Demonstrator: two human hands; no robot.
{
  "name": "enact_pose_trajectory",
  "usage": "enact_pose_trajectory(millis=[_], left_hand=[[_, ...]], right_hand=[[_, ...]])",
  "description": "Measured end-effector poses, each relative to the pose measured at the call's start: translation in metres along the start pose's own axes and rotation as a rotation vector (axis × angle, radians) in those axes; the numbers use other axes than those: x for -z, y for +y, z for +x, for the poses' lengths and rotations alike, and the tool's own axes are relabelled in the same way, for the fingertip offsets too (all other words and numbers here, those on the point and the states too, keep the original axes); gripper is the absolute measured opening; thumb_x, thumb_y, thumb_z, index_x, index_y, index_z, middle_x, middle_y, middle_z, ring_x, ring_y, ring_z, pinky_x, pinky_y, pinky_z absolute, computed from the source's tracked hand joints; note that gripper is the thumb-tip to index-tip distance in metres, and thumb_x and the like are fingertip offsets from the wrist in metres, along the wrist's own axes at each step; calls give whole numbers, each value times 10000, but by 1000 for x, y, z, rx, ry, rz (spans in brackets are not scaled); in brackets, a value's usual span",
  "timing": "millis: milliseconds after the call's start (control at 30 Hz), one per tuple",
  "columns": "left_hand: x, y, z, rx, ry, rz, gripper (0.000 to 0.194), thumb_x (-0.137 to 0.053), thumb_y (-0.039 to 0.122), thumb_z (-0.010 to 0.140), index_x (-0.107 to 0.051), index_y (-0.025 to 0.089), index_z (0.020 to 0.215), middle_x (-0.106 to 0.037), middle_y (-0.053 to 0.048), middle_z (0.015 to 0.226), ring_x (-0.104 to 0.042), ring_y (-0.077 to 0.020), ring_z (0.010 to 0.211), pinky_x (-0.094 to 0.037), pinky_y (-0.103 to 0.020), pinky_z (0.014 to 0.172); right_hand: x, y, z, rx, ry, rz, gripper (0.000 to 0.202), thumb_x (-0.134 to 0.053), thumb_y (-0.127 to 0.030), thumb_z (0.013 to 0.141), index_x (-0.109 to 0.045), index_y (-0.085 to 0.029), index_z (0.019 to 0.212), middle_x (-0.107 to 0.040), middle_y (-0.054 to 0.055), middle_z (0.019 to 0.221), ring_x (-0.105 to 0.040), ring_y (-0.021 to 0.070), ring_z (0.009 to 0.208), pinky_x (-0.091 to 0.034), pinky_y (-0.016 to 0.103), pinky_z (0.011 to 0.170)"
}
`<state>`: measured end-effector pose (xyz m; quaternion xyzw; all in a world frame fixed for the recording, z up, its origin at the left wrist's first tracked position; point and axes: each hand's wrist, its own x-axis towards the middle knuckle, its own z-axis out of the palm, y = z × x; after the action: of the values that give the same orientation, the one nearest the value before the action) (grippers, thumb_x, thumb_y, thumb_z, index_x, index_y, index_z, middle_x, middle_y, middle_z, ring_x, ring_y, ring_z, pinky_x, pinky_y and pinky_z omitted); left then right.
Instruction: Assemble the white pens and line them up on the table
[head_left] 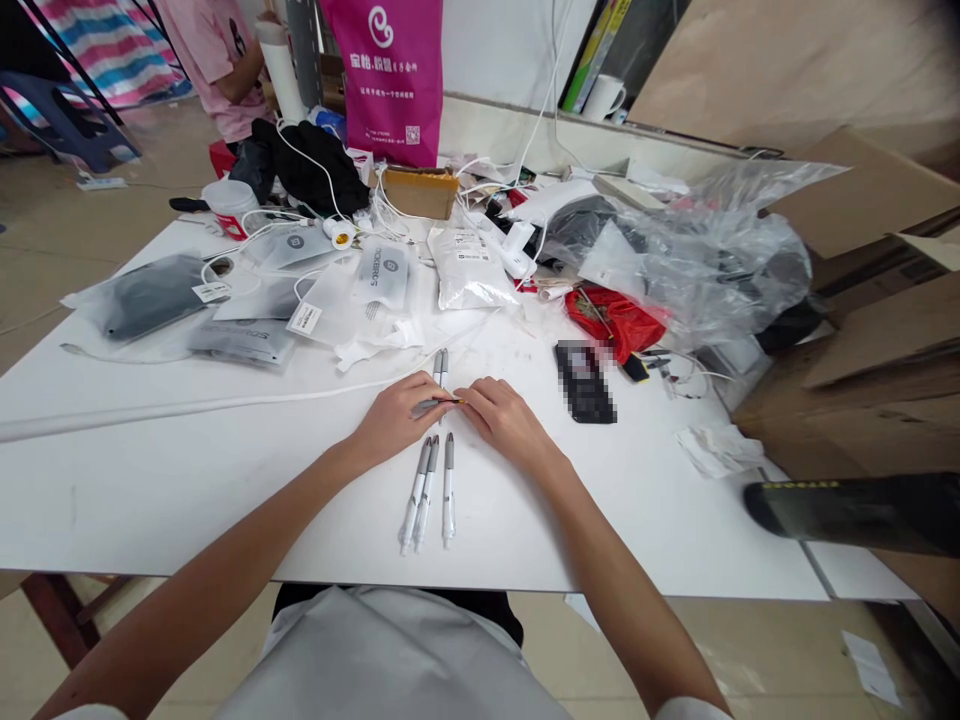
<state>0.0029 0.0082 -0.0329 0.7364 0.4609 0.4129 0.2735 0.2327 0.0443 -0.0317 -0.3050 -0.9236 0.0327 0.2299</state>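
Note:
My left hand [396, 413] is closed around a pen [426, 405], whose grey grip section shows between the fingers. From it a thin dark piece with a yellowish end, which looks like a refill, reaches towards my right hand [504, 418]. The fingertips of that hand are pinched together at this end. Two white pens lie side by side nearer me, a left one [415, 497] and a middle one [427, 495], with a third pen [448, 492] slightly apart to the right. Beyond my hands lie more grey-and-white pens [441, 366], partly hidden by my fingers.
A phone-like black object [585, 385], blurred, lies right of my hands. Frosted packets [382, 275], a white parcel bag [469, 268], cables and a red bag [615, 322] crowd the table's back. Cardboard boxes [885, 370] and a dark cylinder [847, 510] are at the right.

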Motion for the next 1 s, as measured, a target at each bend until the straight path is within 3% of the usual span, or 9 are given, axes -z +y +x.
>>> enact_pose_trajectory(millis=[200,433,567,667,767,867,1000], left_hand=[[4,3,3,60,31,-23,177,-661,374,1037,-784,247,1031,-743,-65,985,-699,-213,911,-529,-319,803],[2,0,2,35,5,2,172,-648,361,1046,-775,245,1049,-741,-62,1006,-693,-206,908,-517,-315,804],[2,-4,1,9,-33,27,209,-590,354,1080,-754,261,1171,-770,-51,1061,-699,-201,922,-515,-320,826],[2,-9,1,-31,-55,89,242,-545,319,1098,-736,259,1232,-789,-58,1124,-715,-227,1002,-518,-360,913],[2,-10,0,-103,-75,129,286,-490,309,1115,-723,244,1268,-776,-86,1138,-709,-252,1026,-515,-406,961],[1,-5,-2,-140,-103,85,334,-430,323,1137,-687,240,1335,-735,-100,1100,-686,-240,988,-518,-387,926],[1,5,-4,-100,-98,-5,339,-428,378,1145,-668,243,1343,-690,-80,1031,-632,-195,840,-496,-330,811]], right_hand=[[8,-1,-1,-128,73,153,188,-444,-260,1132,-596,-227,1238,-679,131,1108,-634,271,1006,-529,412,859],[8,6,-1,-74,19,-9,278,-472,-320,1134,-685,-239,1294,-710,110,1021,-641,240,891,-503,390,777],[8,3,-2,-28,59,35,392,-469,-222,1109,-613,-266,1472,-680,140,1175,-656,245,995,-558,416,859],[11,1,-3,-25,64,76,448,-450,-173,1098,-599,-303,1500,-670,138,1250,-684,227,993,-590,398,837],[13,-4,-3,-90,118,220,340,-539,-245,1097,-653,-312,1411,-736,95,1202,-730,209,943,-612,358,766],[16,-11,-1,-207,249,440,168,-705,-339,1032,-719,-290,1192,-777,54,1075,-744,196,868,-624,337,703],[18,-20,5,-304,428,757,273,-830,-361,942,-675,-275,1150,-788,44,1076,-782,210,939,-674,378,803]])
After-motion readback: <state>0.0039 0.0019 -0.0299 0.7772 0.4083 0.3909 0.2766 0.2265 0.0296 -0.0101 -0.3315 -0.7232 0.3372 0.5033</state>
